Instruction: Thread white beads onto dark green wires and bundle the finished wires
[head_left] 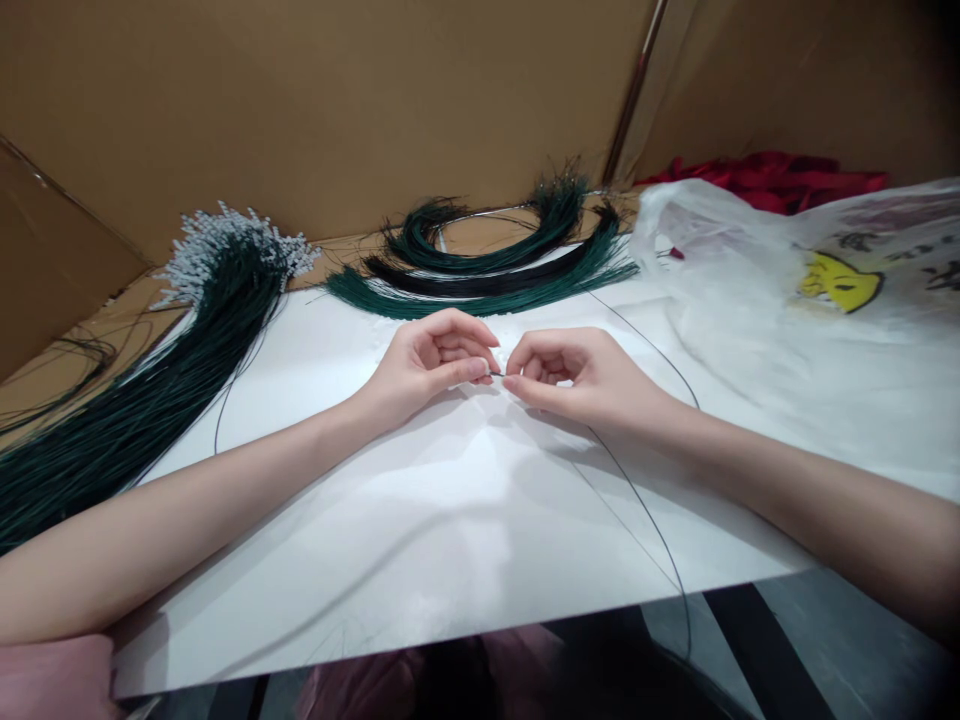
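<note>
My left hand [439, 362] and my right hand [581, 368] meet above the white board, fingertips almost touching. Both pinch a thin dark wire [497, 374], which shows in the small gap between them. From under my right hand a long end of wire [651, 520] curves down past the board's front edge. Something small and white shows by my left thumb tip, too small to name. Tiny white bits, perhaps beads [386, 335], lie scattered just behind my hands.
At left lies a thick bundle of dark green wires [202, 345] with white beaded ends [225, 245]. Curved green and black wire bundles [487, 290] lie at the back. A translucent plastic bag [772, 300] and red cloth-like material [772, 180] are at right. Cardboard walls [337, 100] surround the white board [360, 560].
</note>
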